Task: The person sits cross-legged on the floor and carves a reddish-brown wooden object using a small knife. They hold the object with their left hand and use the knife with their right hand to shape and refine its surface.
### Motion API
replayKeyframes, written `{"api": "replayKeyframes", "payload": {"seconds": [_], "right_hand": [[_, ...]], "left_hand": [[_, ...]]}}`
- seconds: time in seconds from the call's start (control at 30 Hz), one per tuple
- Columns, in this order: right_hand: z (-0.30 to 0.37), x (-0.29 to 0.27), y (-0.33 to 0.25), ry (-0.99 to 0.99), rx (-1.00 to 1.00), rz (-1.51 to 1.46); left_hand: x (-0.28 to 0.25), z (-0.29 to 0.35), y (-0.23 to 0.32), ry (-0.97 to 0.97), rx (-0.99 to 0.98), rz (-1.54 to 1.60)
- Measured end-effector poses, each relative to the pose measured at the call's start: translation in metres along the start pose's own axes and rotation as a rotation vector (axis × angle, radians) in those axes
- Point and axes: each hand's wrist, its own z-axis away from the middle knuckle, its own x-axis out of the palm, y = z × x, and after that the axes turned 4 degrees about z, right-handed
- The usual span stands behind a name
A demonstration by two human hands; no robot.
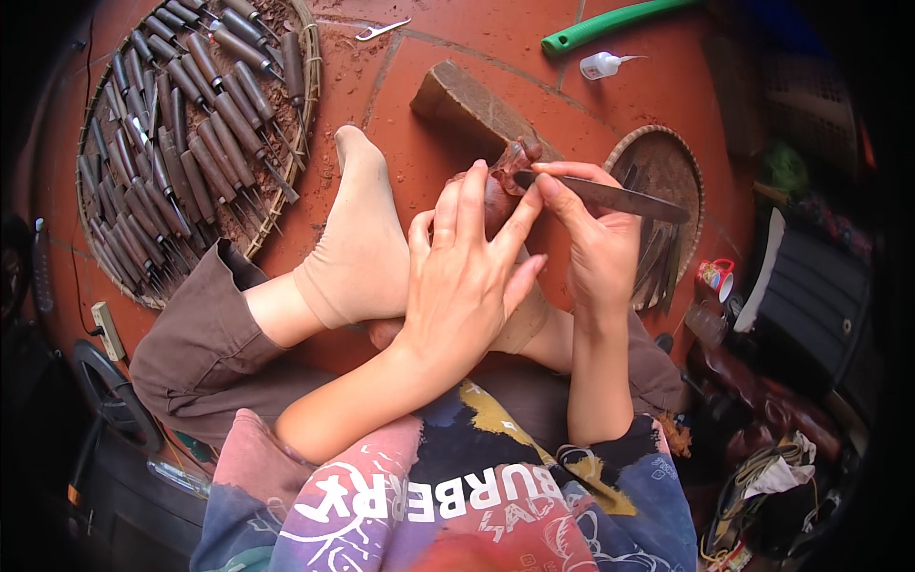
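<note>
A reddish-brown wooden carving (499, 204) stands between my feet, mostly hidden behind my left hand. My left hand (457, 253) lies over it with the fingers bent round its near side, its index finger reaching to the tool tip. In my right hand (602, 229) is a flat dark metal file (629, 199), pinched between thumb and fingers. The file's left end rests against the carving's upper part, and its rounded other end points right. A wooden block (477, 112) lies just beyond the carving.
At the left, a round woven tray (303, 143) bears many wooden-handled carving tools (205, 133). A smaller basket (701, 181) with flat metal strips stands right. On the tiled floor lie a green hose (610, 27), a small white bottle (600, 65) and a red cup (717, 276).
</note>
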Motion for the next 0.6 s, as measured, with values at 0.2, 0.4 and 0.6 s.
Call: {"api": "replayKeyframes", "payload": {"seconds": [0.2, 0.4, 0.6], "right_hand": [[-0.006, 0.0, 0.0, 0.009, -0.019, 0.099], [0.001, -0.001, 0.003, -0.019, 0.031, 0.002], [0.009, 0.006, 0.018, 0.143, -0.086, -0.048]], "left_hand": [[0.007, -0.002, 0.004, -0.004, -0.043, -0.102], [0.001, 0.003, -0.006, -0.005, -0.002, 0.025], [0.001, -0.003, -0.005, 0.015, 0.021, 0.047]]}}
